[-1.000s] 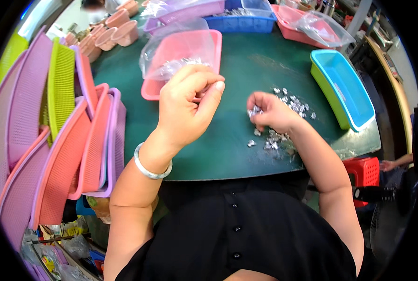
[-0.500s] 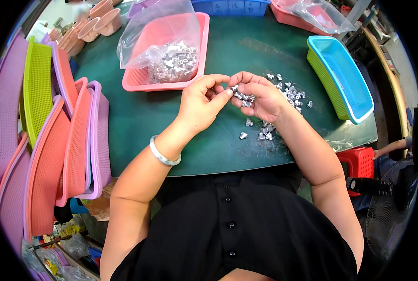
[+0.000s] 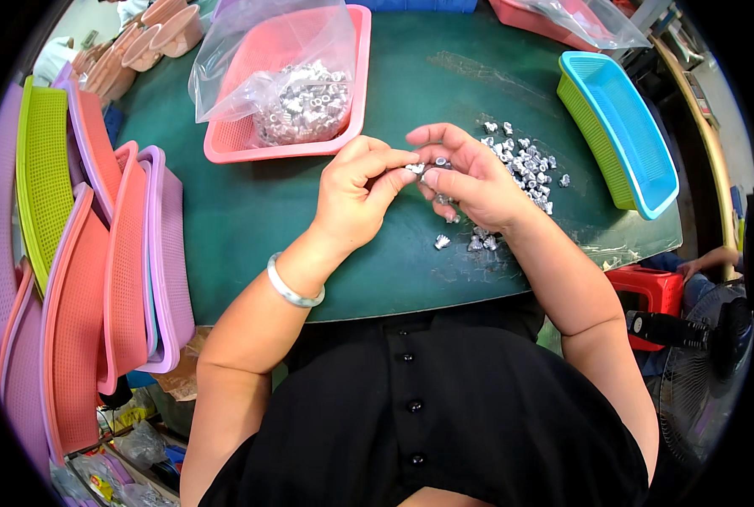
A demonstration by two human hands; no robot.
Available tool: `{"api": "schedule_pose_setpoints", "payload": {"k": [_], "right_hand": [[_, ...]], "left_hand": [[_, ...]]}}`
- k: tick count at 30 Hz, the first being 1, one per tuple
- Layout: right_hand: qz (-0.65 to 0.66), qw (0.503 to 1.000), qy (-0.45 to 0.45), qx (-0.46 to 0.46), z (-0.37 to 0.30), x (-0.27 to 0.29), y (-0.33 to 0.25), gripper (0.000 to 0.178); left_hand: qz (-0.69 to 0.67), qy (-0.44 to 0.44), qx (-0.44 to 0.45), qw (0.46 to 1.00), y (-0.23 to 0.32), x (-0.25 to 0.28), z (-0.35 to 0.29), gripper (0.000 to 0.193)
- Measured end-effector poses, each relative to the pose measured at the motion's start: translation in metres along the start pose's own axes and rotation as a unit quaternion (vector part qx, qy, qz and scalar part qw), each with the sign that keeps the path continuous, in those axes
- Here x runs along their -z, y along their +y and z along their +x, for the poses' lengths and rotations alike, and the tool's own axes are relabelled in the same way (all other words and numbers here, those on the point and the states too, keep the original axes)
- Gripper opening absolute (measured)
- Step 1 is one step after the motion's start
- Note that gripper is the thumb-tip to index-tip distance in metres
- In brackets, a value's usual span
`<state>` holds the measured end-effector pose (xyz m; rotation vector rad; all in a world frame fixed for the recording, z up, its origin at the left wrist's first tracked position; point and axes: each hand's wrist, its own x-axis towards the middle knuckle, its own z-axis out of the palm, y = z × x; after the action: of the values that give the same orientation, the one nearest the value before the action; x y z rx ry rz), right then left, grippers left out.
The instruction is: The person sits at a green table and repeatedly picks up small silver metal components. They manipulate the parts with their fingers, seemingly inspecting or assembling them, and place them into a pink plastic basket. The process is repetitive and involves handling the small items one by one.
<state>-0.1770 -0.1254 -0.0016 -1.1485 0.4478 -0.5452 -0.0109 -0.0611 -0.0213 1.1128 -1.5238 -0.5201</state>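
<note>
My left hand (image 3: 351, 190), with a pale bangle (image 3: 290, 283) at the wrist, is closed in a pinch. Between its thumb and forefinger is a small shiny metal part (image 3: 415, 168), right at the fingertips of the other hand. My right hand (image 3: 478, 182) curls loosely around several similar silvery parts (image 3: 442, 199), its forefinger raised; its fingers partly hide them. Beside and below it, a loose heap of such parts (image 3: 525, 165) lies on the green table (image 3: 394, 262). Their exact kind is too small to make out.
A pink basket (image 3: 364, 76) holds a clear plastic bag (image 3: 271, 42) full of metal parts. At right stands a blue and green basket (image 3: 617, 135). Stacked baskets (image 3: 123, 262) line the left side. A red stool (image 3: 660, 291) and a black fan (image 3: 706, 363) are at right.
My right forefinger has lifted and the fingers have spread somewhat around the parts. A single metal part now shows plainly in my left pinch. The whole view has shifted slightly.
</note>
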Motion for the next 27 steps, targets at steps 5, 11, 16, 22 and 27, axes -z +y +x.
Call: {"api": "schedule_pose_setpoints", "payload": {"k": [5, 11, 16, 22, 27], "right_hand": [[0.024, 0.999, 0.023, -0.013, 0.0007, 0.0036, 0.001, 0.022], [0.003, 0.999, 0.054, 0.004, 0.0022, 0.0039, 0.007, 0.018], [-0.011, 0.998, 0.061, 0.015, 0.0017, 0.004, 0.0078, 0.019], [-0.044, 0.996, 0.078, 0.03, 0.001, 0.0013, 0.007, 0.021], [-0.061, 0.995, 0.076, 0.028, 0.0011, 0.0015, 0.0077, 0.023]], "left_hand": [[-0.099, -0.01, 0.067, 0.993, -0.0033, 0.0007, -0.0005, 0.017], [-0.113, -0.044, 0.099, 0.988, -0.0049, -0.0001, -0.0047, 0.02], [-0.165, -0.045, 0.131, 0.977, -0.0046, -0.0018, -0.0065, 0.024], [-0.211, -0.058, 0.129, 0.967, -0.0045, -0.0014, -0.0066, 0.024], [-0.217, -0.047, 0.145, 0.964, -0.0028, -0.0027, -0.0066, 0.021]]}}
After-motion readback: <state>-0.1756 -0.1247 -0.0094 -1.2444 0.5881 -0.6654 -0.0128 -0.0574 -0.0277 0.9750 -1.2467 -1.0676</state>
